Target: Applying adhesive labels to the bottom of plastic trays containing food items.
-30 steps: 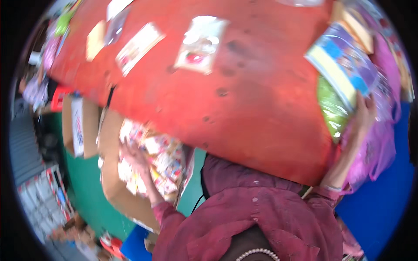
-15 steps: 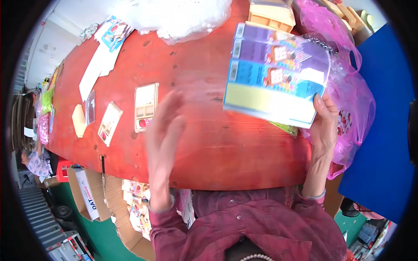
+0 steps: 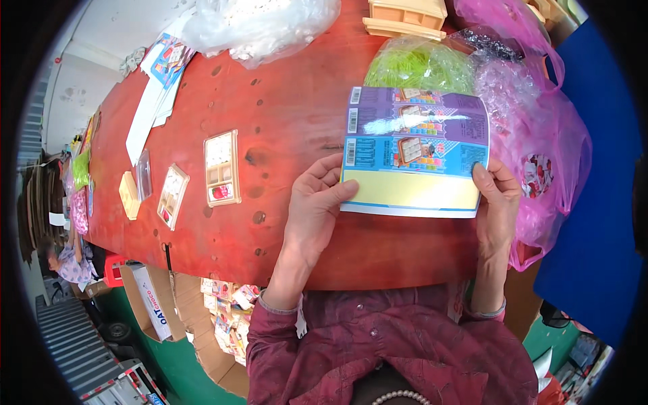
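Observation:
A glossy printed label sheet (image 3: 412, 190), with purple and blue printed bands and a yellow strip, is held up above the red table. My left hand (image 3: 316, 201) pinches its lower left edge between thumb and fingers. At the opposite edge, my right hand (image 3: 498, 192) grips it with the thumb on the front. Left of my hands, a cream compartment tray (image 3: 222, 167) lies on the table. A second filled tray (image 3: 173, 196) rests beside it, farther left. Past that are a plain cream tray (image 3: 129, 196) and a clear plastic lid (image 3: 144, 175).
Behind the sheet lies a bag of green shreds (image 3: 418, 64); pink plastic bags (image 3: 553, 155) sit to the right. Stacked cream trays (image 3: 405, 15) and a clear bag of white pieces (image 3: 260, 27) stand far back. Below the table edge, a cardboard box (image 3: 223, 368) holds packed trays. Another person (image 3: 73, 263) is far left.
My left hand has moved right, from open over the table to gripping the sheet's left edge. The sheet has come down and nearer, levelled out, and now shows the green bag behind it.

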Demonstrator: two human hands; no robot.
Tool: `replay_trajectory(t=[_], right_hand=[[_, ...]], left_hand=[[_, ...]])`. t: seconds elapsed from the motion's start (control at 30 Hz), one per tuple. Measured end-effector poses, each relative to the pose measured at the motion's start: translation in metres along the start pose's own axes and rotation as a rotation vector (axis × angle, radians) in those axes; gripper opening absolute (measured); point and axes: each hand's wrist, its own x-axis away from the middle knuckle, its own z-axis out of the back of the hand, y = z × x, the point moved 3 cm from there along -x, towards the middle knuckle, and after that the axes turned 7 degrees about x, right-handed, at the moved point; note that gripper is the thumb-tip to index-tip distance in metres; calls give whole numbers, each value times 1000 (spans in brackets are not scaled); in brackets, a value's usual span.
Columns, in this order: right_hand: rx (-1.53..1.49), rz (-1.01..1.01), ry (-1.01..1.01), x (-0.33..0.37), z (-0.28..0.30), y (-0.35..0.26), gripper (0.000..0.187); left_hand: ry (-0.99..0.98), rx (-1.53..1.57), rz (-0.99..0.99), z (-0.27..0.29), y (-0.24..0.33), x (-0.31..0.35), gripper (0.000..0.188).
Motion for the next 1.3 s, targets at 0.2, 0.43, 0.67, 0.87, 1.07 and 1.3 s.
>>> replay_trajectory(t=[0.2, 0.43, 0.67, 0.87, 1.07, 1.3], right_hand=[[1013, 552, 247, 24, -27, -36, 40], [1010, 885, -308, 35, -99, -40, 37], [1038, 954, -333, 42, -109, -27, 37], [1260, 981, -317, 53, -118, -31, 39], [1254, 910, -416, 50, -116, -31, 35], [1179, 1009, -342, 47, -116, -31, 21]], left_hand=[[64, -36, -72, 0, -1, 12, 31], [33, -226, -201, -16, -2, 31, 21], [-72, -325, -373, -21, 1, 36, 15], [-103, -527, -491, -30, 6, 36, 12], [-87, -618, -558, -30, 3, 36, 11], [-80, -643, -591, -28, 1, 36, 11]])
